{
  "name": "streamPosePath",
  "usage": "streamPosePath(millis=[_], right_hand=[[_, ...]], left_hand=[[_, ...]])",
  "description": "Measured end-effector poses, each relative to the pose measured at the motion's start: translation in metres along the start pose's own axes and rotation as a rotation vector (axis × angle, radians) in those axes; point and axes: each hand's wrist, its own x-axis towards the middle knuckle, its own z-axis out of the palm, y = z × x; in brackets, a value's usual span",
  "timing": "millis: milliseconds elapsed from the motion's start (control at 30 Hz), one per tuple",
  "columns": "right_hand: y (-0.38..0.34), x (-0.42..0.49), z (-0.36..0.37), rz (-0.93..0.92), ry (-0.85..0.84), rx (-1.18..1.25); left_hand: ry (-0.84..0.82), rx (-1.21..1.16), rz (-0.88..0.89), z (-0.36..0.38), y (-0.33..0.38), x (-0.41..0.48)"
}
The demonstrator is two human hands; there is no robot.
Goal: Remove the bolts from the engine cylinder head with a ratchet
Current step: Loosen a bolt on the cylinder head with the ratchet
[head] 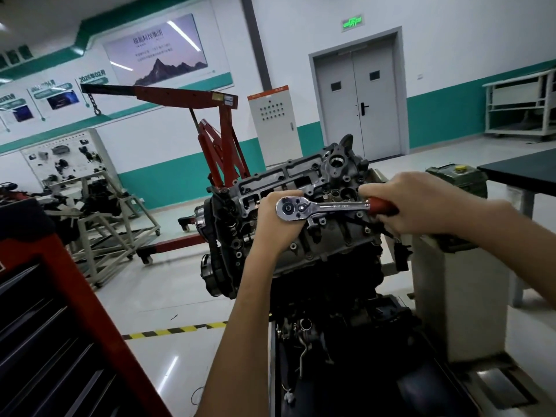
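ratchet (337, 207) held level between both hands, just over the cylinder head (301, 173). right hand (421, 203) grasps its red handle; left hand (278, 227) curls round the drive end (socket hidden behind it).

Both arms extended, left hand (275, 227) curled under the ratchet (331, 206) head, right hand (421, 203) gripping its handle.
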Motion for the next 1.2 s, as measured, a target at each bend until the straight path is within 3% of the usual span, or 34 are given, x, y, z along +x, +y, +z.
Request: streamPosePath(millis=[67,133,267,367,467,600,667,733,867,1033,1133,1200], right_hand=[[-0.008,-0.006,0.012,0.055,-0.037,0.080],[-0.037,-0.024,0.038,0.152,-0.052,0.328],[-0.131,-0.047,0.085,0.396,0.162,0.963],[-0.173,-0.042,0.099,0.467,0.194,1.192],[-0.141,-0.043,0.084,0.372,0.106,1.042],[-0.048,-0.030,0.038,0.127,-0.130,0.522],[-0.014,-0.013,0.013,0.035,-0.108,0.194],[-0.002,-0.001,0.002,-0.010,-0.027,0.042],[-0.036,-0.023,0.038,0.117,0.017,0.279],[-0.139,-0.047,0.094,0.437,0.223,0.967],[-0.174,-0.039,0.106,0.477,0.237,1.126],[-0.158,-0.040,0.099,0.431,0.145,1.051]], left_hand=[[0.092,-0.067,-0.023,0.005,0.000,-0.004],[0.162,-0.149,-0.038,0.008,-0.002,-0.004],[0.214,-0.147,-0.016,0.015,-0.003,-0.001],[0.268,-0.159,-0.059,0.021,-0.003,0.000],[0.232,-0.186,-0.069,0.015,-0.010,-0.002],[0.087,-0.111,-0.038,0.002,-0.005,-0.004],[0.028,-0.032,-0.051,-0.001,0.001,0.001],[0.000,-0.017,-0.027,0.000,0.003,0.002],[0.168,-0.137,-0.012,0.009,-0.002,-0.005],[0.273,-0.169,-0.033,0.023,-0.005,0.001],[0.284,-0.268,-0.031,0.025,-0.009,0.000],[0.261,-0.243,-0.017,0.021,-0.014,-0.002]])
